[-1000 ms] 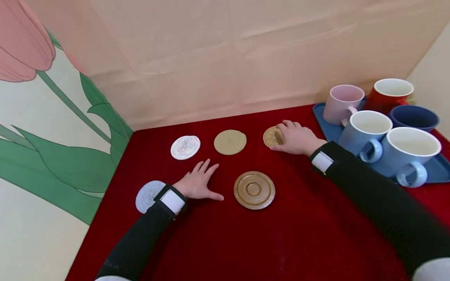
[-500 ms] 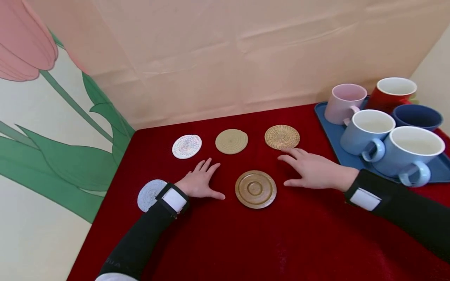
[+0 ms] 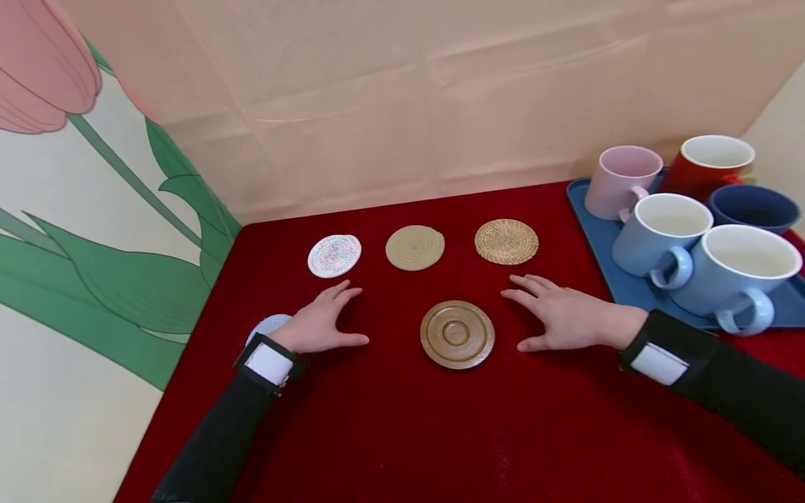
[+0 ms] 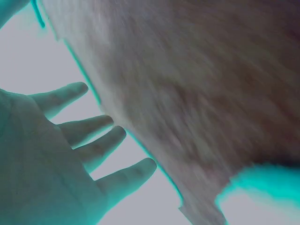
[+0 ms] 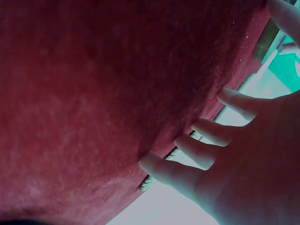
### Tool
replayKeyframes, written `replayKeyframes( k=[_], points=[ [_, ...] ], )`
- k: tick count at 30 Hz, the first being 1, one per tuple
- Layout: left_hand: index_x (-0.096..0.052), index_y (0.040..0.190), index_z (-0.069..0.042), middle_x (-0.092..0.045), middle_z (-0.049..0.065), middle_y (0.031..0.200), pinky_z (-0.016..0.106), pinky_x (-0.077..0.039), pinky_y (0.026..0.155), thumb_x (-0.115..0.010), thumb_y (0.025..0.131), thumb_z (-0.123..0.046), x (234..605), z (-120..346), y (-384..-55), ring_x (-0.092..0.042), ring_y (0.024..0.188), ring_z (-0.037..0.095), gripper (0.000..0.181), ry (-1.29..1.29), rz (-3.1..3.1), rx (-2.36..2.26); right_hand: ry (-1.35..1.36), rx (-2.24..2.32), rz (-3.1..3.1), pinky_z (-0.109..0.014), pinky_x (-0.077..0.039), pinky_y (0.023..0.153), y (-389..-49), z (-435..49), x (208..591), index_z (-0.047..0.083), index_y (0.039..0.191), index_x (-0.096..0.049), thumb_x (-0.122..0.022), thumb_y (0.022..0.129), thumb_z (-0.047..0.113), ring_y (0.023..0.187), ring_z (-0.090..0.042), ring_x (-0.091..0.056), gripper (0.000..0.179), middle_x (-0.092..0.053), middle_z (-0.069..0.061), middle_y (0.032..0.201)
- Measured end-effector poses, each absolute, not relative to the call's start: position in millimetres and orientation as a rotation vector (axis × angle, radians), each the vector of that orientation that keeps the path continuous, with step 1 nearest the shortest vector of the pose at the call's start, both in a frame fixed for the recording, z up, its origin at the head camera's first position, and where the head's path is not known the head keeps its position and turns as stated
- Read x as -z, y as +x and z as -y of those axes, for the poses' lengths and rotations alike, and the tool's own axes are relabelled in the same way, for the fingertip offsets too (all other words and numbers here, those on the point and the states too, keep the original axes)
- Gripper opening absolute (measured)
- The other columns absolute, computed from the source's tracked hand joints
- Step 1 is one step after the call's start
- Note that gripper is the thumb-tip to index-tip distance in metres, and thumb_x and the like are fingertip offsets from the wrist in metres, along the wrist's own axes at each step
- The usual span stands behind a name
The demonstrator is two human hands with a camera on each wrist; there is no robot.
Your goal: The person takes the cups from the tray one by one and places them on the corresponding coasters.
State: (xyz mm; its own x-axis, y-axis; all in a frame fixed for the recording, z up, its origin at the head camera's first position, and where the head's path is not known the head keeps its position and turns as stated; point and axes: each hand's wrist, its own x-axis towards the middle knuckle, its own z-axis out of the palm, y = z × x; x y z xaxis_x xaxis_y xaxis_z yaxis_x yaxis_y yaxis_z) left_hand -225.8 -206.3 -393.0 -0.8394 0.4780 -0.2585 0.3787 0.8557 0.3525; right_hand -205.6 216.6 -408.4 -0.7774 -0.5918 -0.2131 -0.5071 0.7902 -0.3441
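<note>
My left hand [image 3: 319, 321] is spread over the red cloth, thumb apart from the fingers, holding nothing. Its wrist partly hides a pale blue round coaster [image 3: 269, 325]. On the other side, my right hand [image 3: 566, 314] is spread too, with nothing in it, just below a woven straw coaster [image 3: 506, 242]. Between the hands lies a brown wooden coaster [image 3: 457, 334] with ringed grooves. Farther back sit a beige coiled coaster [image 3: 415, 248] and a white speckled coaster [image 3: 335, 256]. Both wrist views show the fingers extended and empty.
A blue tray [image 3: 594, 248] at the right back holds several mugs: a pink mug [image 3: 619, 185], a red mug [image 3: 698, 175], a dark blue one and two light blue ones. The table's left edge runs beside a wall with a painted tulip [image 3: 47, 66].
My right hand has let go of the straw coaster and drawn back toward me, leaving it flat. My left hand has shifted left, covering more of the pale blue coaster.
</note>
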Motion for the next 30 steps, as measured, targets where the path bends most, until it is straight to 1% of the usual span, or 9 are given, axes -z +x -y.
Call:
replayKeyframes(
  k=[3,10,14,18,25,27,30],
  points=[
    [-0.030,0.152,-0.013,-0.019,0.017,0.158,0.052,-0.043,0.096,-0.071,0.080,-0.058,385,229,-216,-0.024,0.141,0.035,0.094,0.570,-2.760,-0.456,-0.848,0.403,-2.669,-0.066,-0.033,0.098,-206,-215,409,0.007,0.146,-0.041,-0.071,0.079,0.059,0.136,-0.049,-0.022,0.090,-0.027,-0.025,0.152],
    [-0.028,0.151,-0.005,-0.021,0.026,0.154,0.064,-0.038,0.095,-0.074,0.078,-0.054,377,278,-195,-0.024,0.137,0.045,0.099,0.430,-2.859,-0.421,-0.828,0.418,-2.663,-0.067,-0.031,0.098,-207,-215,407,0.008,0.147,-0.040,-0.071,0.079,0.059,0.137,-0.049,-0.021,0.090,-0.027,-0.025,0.153],
    [-0.028,0.150,-0.002,-0.024,0.030,0.151,0.065,-0.040,0.092,-0.076,0.075,-0.054,378,293,-188,-0.026,0.135,0.048,0.102,0.404,-2.862,-0.369,-0.826,0.403,-2.657,-0.067,-0.031,0.098,-207,-217,410,0.008,0.147,-0.040,-0.071,0.079,0.059,0.137,-0.049,-0.021,0.091,-0.027,-0.025,0.153],
    [-0.028,0.150,-0.001,-0.023,0.032,0.150,0.067,-0.039,0.091,-0.076,0.074,-0.055,382,300,-189,-0.025,0.134,0.051,0.105,0.379,-2.834,-0.364,-0.820,0.405,-2.663,-0.068,-0.031,0.098,-206,-220,412,0.007,0.147,-0.040,-0.071,0.079,0.059,0.136,-0.049,-0.020,0.091,-0.026,-0.025,0.153],
    [-0.024,0.150,0.001,-0.021,0.036,0.149,0.069,-0.038,0.090,-0.079,0.073,-0.050,395,312,-188,-0.026,0.131,0.055,0.107,0.314,-2.776,-0.405,-0.827,0.419,-2.654,-0.068,-0.030,0.099,-207,-219,414,0.008,0.147,-0.039,-0.069,0.079,0.061,0.137,-0.049,-0.019,0.091,-0.025,-0.024,0.153],
    [-0.024,0.149,0.001,-0.023,0.036,0.147,0.068,-0.039,0.090,-0.079,0.073,-0.049,397,313,-188,-0.027,0.130,0.054,0.107,0.330,-2.775,-0.425,-0.824,0.412,-2.655,-0.068,-0.030,0.098,-207,-219,414,0.008,0.147,-0.039,-0.069,0.079,0.061,0.137,-0.049,-0.019,0.092,-0.025,-0.024,0.154],
    [-0.026,0.147,0.003,-0.031,0.035,0.143,0.066,-0.041,0.090,-0.081,0.073,-0.047,397,313,-188,-0.033,0.126,0.053,0.105,0.375,-2.794,-0.444,-0.817,0.408,-2.657,-0.069,-0.029,0.098,-207,-218,413,0.008,0.148,-0.039,-0.070,0.079,0.060,0.137,-0.049,-0.019,0.092,-0.025,-0.024,0.154]
  ],
)
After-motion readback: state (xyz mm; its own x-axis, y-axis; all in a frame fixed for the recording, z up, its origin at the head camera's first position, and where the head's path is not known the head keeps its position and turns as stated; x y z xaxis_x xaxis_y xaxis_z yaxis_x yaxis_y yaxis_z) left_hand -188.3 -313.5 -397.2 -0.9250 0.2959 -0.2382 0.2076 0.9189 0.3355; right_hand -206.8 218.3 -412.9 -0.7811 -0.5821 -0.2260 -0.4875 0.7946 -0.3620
